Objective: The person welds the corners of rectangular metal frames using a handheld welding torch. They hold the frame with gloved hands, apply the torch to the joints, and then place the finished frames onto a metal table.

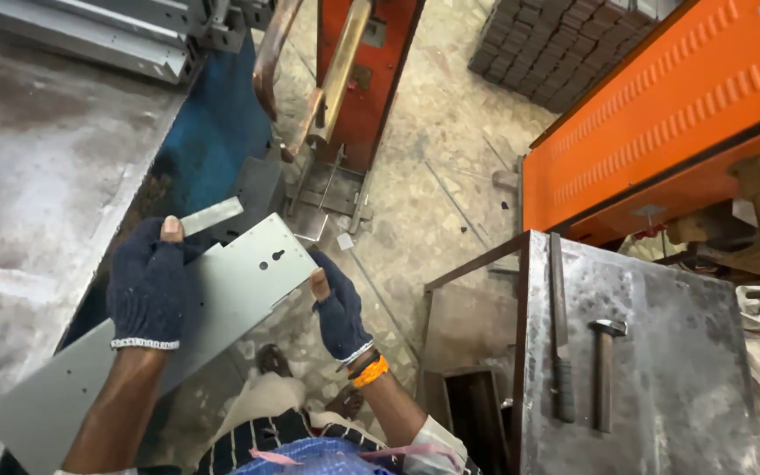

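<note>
At the bottom centre of the frame, the person's two forearms rise from a striped garment towards a long grey sheet-metal panel [222, 299] that runs from the lower left up to the middle of the picture. The left hand [149, 283], in a dark fingerless knit glove, is closed around the panel near its upper left part, and its bare thumb pins a small flat metal strip [211, 215] against the panel's top edge. The right hand [338, 308], gloved the same way with an orange band at the wrist, grips the panel's right edge just below a keyhole-shaped slot.

As a judgement of progress: the panel is already cut, bent and punched with holes, and the strip appears lined up on it but not yet joined; the piece is held in the air, apart from any machine.

To the lower right stands a steel table [661, 352] bearing a long file [559, 325] and a hammer [605, 369], both untouched. Farther up, at the top centre, an orange spot welder [371, 79] with copper arms [345, 62] stands on the speckled floor [433, 176]. Another orange machine [653, 114] fills the upper right, and a worn metal worktop [37, 176] the left.
</note>
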